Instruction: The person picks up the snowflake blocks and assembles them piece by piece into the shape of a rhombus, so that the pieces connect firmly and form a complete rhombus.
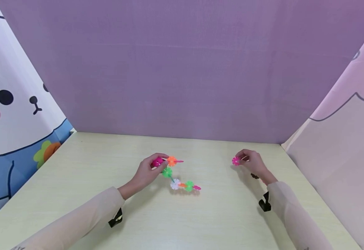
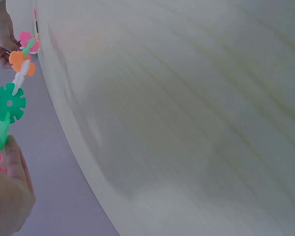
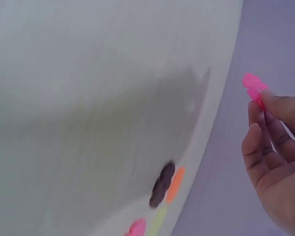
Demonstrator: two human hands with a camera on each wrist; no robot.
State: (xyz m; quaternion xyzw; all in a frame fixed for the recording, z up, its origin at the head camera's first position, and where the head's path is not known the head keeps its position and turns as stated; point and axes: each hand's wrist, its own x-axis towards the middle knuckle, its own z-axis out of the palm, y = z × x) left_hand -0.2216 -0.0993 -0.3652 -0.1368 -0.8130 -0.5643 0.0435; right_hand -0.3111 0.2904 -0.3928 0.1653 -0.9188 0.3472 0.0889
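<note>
My left hand [image 1: 150, 169] pinches a pink piece at the upper end of a chain of interlocking plastic snowflake discs. Along that chain are an orange disc [image 1: 171, 161], a green disc [image 1: 167, 172], a white disc [image 1: 175, 184] and another green disc [image 1: 189, 186], joined edge to edge. A pink disc [image 1: 197, 188] forms its low right end. My right hand [image 1: 253, 162] holds a single pink disc [image 1: 235, 161] between thumb and fingertips, apart from the chain. In the right wrist view this pink disc [image 3: 254, 86] sticks out past the thumb.
Under the right wrist lies a black disc [image 1: 255, 176] on the pale wooden table [image 1: 200, 222]. Beside it the right wrist view has an orange piece [image 3: 175, 185], a yellowish piece [image 3: 158, 221] and a pink piece [image 3: 137, 227]. A purple panel [image 1: 188, 69] rises behind the table.
</note>
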